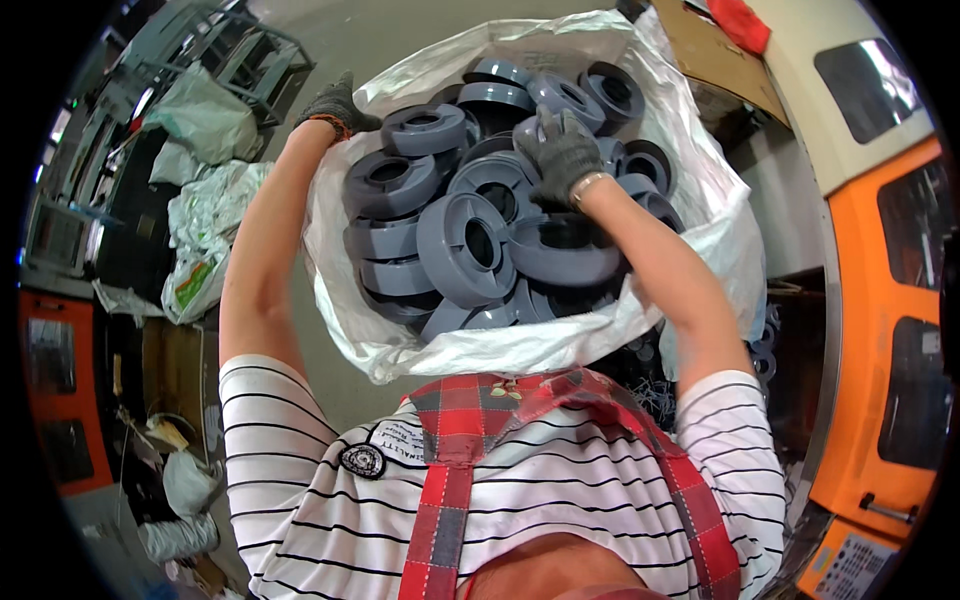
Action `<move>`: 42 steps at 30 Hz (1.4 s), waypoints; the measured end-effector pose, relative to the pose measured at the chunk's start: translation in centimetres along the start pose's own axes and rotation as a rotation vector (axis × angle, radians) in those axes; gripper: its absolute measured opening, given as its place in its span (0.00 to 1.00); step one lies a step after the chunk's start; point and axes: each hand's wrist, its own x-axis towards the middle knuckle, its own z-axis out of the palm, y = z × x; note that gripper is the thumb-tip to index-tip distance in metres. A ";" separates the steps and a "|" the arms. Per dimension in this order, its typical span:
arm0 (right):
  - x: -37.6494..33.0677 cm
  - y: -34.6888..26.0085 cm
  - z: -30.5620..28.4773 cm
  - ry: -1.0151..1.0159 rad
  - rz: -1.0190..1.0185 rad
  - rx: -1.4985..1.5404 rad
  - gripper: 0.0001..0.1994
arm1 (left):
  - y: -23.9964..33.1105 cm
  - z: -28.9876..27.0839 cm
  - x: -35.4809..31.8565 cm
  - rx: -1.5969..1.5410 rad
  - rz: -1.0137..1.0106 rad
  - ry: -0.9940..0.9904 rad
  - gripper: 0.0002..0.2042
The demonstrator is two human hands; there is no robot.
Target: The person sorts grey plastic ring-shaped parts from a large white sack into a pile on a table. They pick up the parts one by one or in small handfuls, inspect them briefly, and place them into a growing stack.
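A large white woven sack point(700, 240) stands before me, heaped with grey plastic rings point(462, 245) that have hollow centres and inner ribs. At the sack's far left rim is my left hand point(340, 108) in a dark grey glove, closed on the edge with one digit pointing up. My right hand point(562, 158), also gloved, reaches over the heap. Its fingers curl over a grey ring point(526, 127) near the far middle; the palm side is hidden. Beside those fingers lie more rings, some flat and some tilted.
An orange and cream machine point(870, 310) stands close on the right, with a cardboard box point(715, 55) at the far right. White plastic bags point(210, 220) are piled on the left near a grey metal rack point(240, 60). Another orange machine point(65, 385) is farther left.
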 end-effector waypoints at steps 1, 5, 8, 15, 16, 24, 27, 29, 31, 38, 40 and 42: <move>1.0 0.4 0.4 -0.022 0.053 0.079 0.39 | 0.3 0.8 0.3 -0.008 -0.020 -0.045 0.39; 0.6 3.1 -0.1 -0.072 0.160 0.141 0.37 | -1.3 2.2 0.1 -0.128 -0.030 -0.256 0.27; -0.8 4.7 -0.6 -0.059 0.199 0.211 0.28 | -4.1 1.5 -2.3 -0.291 -0.001 -0.203 0.21; -11.8 -0.5 -0.5 -0.157 -0.055 0.045 0.24 | -7.9 -3.4 -3.1 -0.243 -0.172 -0.011 0.24; -12.2 -0.6 -0.7 -0.156 -0.022 0.054 0.25 | -7.3 -2.9 -2.5 -0.191 -0.129 0.044 0.24; -9.9 -1.6 -6.8 0.636 -0.268 0.027 0.21 | -4.1 -2.6 -0.1 -0.336 -0.198 0.005 0.24; -6.1 -3.5 -9.3 0.590 -0.249 -0.075 0.25 | -2.0 -2.8 0.4 -0.531 -0.309 0.139 0.24; -4.3 -4.1 -8.8 0.612 -0.180 0.029 0.26 | -3.3 -2.7 1.2 -0.516 -0.239 0.115 0.23; -5.8 -6.3 -9.4 0.073 -0.265 0.406 0.30 | -6.0 -2.2 -0.1 -0.485 -0.232 0.077 0.23; -15.7 -9.6 -11.6 -0.616 -0.253 0.362 0.32 | 1.2 -7.3 -8.1 -0.402 0.348 0.213 0.20; -16.6 -10.4 -10.7 -0.531 -0.252 0.429 0.32 | 5.8 -7.0 -10.3 -0.459 0.733 0.105 0.21; -17.9 -10.4 -8.5 -0.434 -0.204 0.459 0.31 | 13.1 -8.9 -11.8 -0.223 0.916 -0.369 0.28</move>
